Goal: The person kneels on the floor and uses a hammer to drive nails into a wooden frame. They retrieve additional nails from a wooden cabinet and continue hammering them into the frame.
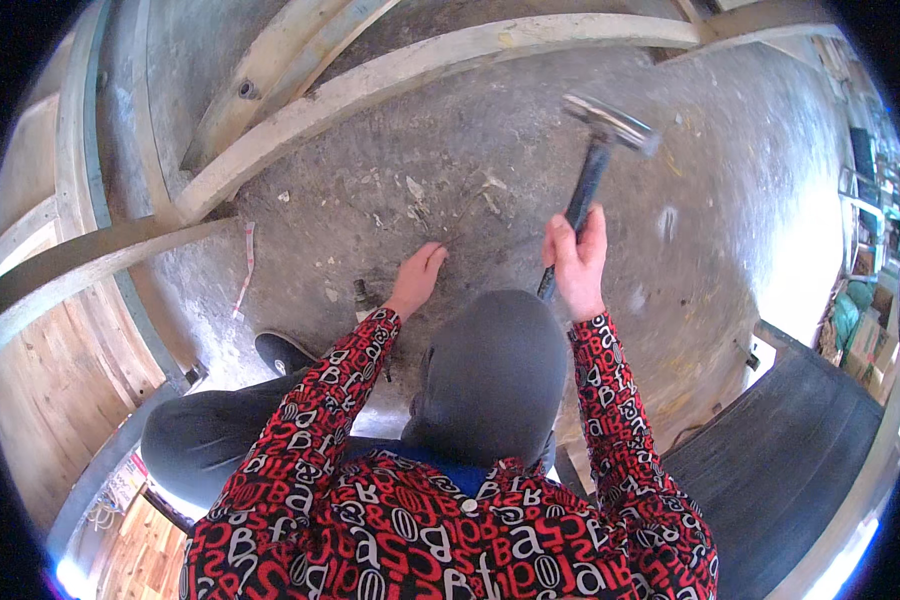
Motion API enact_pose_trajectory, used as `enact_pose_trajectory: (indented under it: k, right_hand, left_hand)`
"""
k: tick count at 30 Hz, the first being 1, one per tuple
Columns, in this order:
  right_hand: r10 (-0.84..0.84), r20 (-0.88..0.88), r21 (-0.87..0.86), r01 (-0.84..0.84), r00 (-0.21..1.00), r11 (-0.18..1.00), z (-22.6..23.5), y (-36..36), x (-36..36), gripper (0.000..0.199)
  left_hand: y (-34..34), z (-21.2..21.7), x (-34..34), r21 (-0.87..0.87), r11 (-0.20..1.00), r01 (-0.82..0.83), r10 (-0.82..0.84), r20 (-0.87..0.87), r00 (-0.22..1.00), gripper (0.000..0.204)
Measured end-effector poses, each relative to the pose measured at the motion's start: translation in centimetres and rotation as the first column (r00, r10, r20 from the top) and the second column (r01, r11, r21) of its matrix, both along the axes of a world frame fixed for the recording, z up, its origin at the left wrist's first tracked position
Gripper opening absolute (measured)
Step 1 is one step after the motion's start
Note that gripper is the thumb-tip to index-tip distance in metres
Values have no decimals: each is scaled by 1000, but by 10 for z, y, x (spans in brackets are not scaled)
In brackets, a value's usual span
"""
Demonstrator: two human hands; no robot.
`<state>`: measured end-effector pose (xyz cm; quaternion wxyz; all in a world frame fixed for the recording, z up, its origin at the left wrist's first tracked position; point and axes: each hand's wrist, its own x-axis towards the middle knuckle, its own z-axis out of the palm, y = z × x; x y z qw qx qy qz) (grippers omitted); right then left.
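Note:
My right hand is wrapped round the dark handle of a hammer. The hammer's metal head is raised at the far end, slightly blurred, above the concrete floor. Lower and to the left, my left hand has its thumb and fingers drawn together close to the floor. Whatever they pinch, if anything, is too small to make out. A small dark object lies by my left wrist, partly covered by the sleeve. My bent grey-trousered knee rises between my forearms.
A long wooden beam curves across the far side, joining frame timbers at the left. Pale scraps litter the floor, and a thin strip lies left. A dark sheet-covered surface stands at right; beyond it are cardboard boxes.

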<state>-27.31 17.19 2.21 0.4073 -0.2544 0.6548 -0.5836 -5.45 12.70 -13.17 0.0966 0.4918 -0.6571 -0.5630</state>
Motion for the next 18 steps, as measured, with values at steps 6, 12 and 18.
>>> enact_pose_trajectory:
  k: [6,12,18]
  right_hand:
    - [-118,-176,71,132,977,989,-38,2,-8,21]
    - [289,-614,521,103,735,847,-100,40,-20,31]
    - [-89,-391,121,147,916,982,-64,16,-17,29]
  left_hand:
    - [-19,-6,-19,78,996,44,-52,105,993,34]
    - [-20,-2,-38,91,995,39,-47,81,996,33]
    - [-17,-14,-13,91,995,27,-37,105,994,33]
